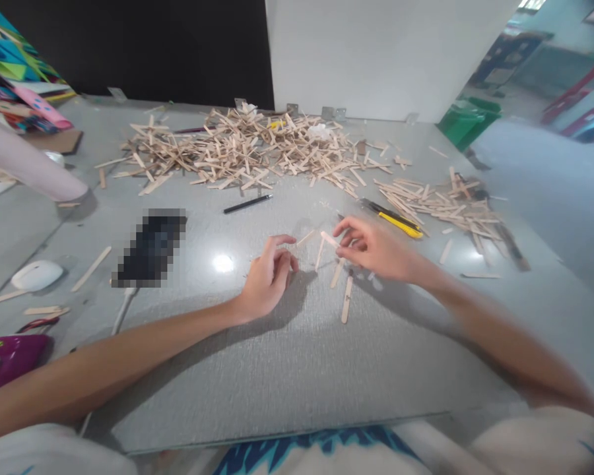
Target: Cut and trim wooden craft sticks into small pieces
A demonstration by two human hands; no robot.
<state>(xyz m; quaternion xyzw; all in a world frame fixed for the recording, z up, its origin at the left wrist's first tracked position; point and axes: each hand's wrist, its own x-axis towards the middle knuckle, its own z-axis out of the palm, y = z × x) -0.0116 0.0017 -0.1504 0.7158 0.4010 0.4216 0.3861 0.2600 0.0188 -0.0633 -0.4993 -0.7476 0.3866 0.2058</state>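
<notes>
My right hand (pixel 376 251) has its fingertips closed around one end of a short wooden craft stick (pixel 329 239). The stick's other end meets the top of a second thin stick (pixel 319 254), making an angle; whether they are joined I cannot tell. To the left, my left hand (pixel 268 278) hovers low over the table with loosely curled fingers, apart from one another, and nothing visible in them. Just past its index fingertip is a small stick piece (pixel 305 238). Under and below my right hand lie two more sticks, a nearer one (pixel 347 300) and a farther one (pixel 337 274).
A big heap of craft sticks (pixel 237 152) spreads across the back, with a smaller pile (pixel 440 201) at right. A yellow utility knife (pixel 400 225), a black pen (pixel 248 204), a blurred-out phone (pixel 151 249) with a cable, and a white mouse (pixel 37 275) lie around.
</notes>
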